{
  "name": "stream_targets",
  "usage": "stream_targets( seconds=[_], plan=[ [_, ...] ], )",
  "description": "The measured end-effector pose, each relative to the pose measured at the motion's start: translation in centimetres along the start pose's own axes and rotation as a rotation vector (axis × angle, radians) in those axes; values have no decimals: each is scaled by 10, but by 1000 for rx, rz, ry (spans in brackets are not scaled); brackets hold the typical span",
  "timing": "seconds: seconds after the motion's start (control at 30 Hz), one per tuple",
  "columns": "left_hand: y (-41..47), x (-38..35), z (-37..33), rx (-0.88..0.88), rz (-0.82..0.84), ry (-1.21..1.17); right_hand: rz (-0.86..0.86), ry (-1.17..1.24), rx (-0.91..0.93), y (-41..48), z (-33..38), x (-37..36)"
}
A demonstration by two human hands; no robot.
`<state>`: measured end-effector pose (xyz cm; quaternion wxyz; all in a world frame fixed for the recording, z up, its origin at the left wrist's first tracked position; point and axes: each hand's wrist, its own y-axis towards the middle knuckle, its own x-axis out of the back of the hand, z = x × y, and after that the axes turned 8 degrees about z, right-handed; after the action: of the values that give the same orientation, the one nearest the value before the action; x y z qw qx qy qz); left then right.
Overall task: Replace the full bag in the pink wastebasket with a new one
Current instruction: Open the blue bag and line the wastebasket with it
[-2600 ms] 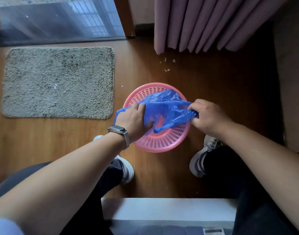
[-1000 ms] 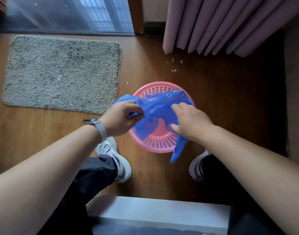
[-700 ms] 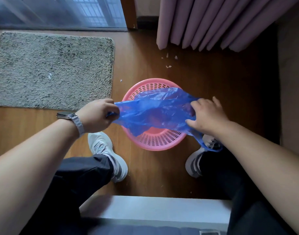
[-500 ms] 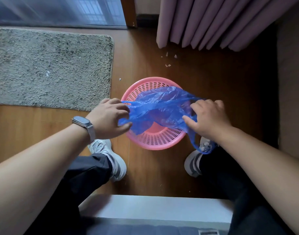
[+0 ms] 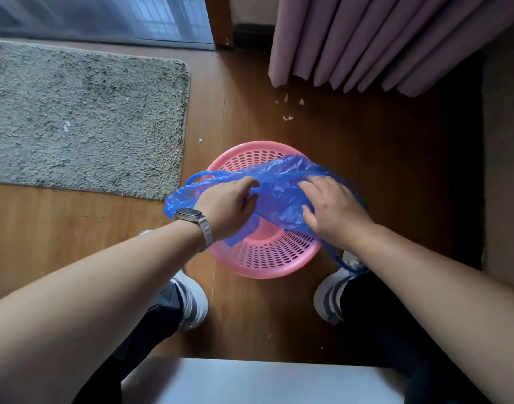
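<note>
While spread over the pink wastebasket [image 5: 267, 259] on the floor, blue bag [image 5: 282, 193]: thin, limp, light, slippery; best taken at the mouth hem. Left hand [image 5: 229, 208] pinching film, right hand [image 5: 334, 211] likewise.

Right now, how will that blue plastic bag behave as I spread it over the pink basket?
The blue plastic bag looks thin and floppy, crumpling between the left hand and right hand. Probably very light, so it may slip off the wastebasket rim.
</note>
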<state>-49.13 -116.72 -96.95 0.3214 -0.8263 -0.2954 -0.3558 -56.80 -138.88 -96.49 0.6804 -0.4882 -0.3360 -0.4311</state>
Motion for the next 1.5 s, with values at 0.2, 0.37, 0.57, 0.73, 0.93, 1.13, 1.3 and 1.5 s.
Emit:
stream_targets(
  seconds=[0.2,0.37,0.57,0.73,0.93,1.13,1.3,1.5],
  plan=[
    [26,11,22,-10,-45,157,15,9,-50,25,-9,0],
    [40,19,27,30,66,251,51,151,-117,38,-9,4],
    [49,22,39,54,100,235,87,262,-152,53,-15,-2],
    [48,23,46,11,67,81,-75,309,-152,56,-12,-13],
    [40,11,52,283,-82,-36,-60,565,-373,58,-11,-18],
    [33,11,57,385,-115,24,-95,624,-473,58,-6,-27],
    [17,17,61,356,-20,-58,-171,674,-505,51,-11,-26],
    [6,19,60,210,67,-184,-105,508,-424,44,-17,-16]
  ],
)
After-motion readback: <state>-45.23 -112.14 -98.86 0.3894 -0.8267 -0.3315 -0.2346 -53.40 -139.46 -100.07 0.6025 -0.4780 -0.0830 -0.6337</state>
